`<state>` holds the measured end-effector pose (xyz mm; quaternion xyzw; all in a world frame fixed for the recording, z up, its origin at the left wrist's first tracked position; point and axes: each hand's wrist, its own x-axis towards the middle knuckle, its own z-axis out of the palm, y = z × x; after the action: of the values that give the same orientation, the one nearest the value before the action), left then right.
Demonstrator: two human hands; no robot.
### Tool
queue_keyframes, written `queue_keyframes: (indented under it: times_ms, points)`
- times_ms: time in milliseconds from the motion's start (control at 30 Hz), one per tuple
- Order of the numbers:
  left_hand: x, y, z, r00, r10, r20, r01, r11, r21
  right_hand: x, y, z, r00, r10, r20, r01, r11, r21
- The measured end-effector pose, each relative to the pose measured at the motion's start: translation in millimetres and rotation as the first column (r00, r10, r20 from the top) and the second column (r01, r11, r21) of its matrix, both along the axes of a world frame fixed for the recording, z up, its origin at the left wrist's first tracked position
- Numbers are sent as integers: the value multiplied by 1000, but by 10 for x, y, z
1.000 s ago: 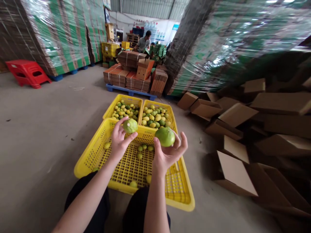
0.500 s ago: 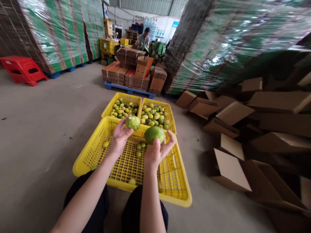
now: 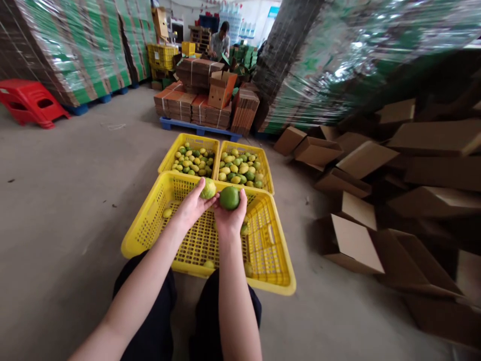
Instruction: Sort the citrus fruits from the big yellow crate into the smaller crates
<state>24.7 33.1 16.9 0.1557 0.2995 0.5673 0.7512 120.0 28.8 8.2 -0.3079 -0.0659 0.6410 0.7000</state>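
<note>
Near crate: the wide yellow crate [image 3: 265,250] on the floor [image 3: 75,200] in front of you holds only scattered fruit, such as a yellow one [image 3: 167,213] at its left and a pale one [image 3: 209,264] by its near side.
Far left crate: just beyond, a smaller yellow crate [image 3: 197,137] carries many yellow and green fruits [image 3: 195,161].
Far right crate: its yellow neighbour [image 3: 267,170] holds a similar mix [image 3: 243,169], yellow and green together.
Left grip: your left hand [image 3: 190,206] is closed on a yellow-green fruit [image 3: 208,188], thumb along its left side and fingers below, above the far side of the near crate.
Right grip: your right hand [image 3: 230,220] is closed around a dark green fruit [image 3: 229,198], just right of the other, thumb on its right side.
Between the hands: your fingertips come so close that you cannot tell whether they touch.
Hidden: your hands and forearms block part of the near crate's bottom; a fruit [image 3: 244,228] shows only partly beside your right wrist, and your left knee [image 3: 150,301] covers some of the near rim.
Cut off: the red stool [image 3: 33,103] leaves the picture at left.
Hard to make out: the cardboard boxes [image 3: 356,243] at right sink into shadow.
</note>
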Motion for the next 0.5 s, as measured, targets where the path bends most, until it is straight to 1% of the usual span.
queue_keyframes:
  times_ms: [100,167,233,300,367,433,500]
  points:
    - [-17,26,-27,1000,30,9,-30,1000,-9,3,88,-81,995,-83,-52,79,994,-78]
    - [-39,41,-33,1000,30,-2,-31,999,-41,21,146,-142,990,-138,-24,136,989,-60]
    - [-64,47,-29,1000,12,-3,-12,995,-98,49,190,-199,987,-160,22,161,986,-33]
    - [-89,41,-16,1000,-2,5,3,988,-155,81,213,-237,988,-148,37,150,986,-66]
    - [-114,29,-1,1000,-13,28,17,986,-169,111,212,-245,994,-108,27,111,988,-112]
    - [-134,17,10,998,-29,54,37,987,-155,132,193,-218,997,-68,26,70,992,-104]
    - [-148,12,12,997,-29,74,40,989,-143,139,163,-168,998,-38,43,41,997,-67]
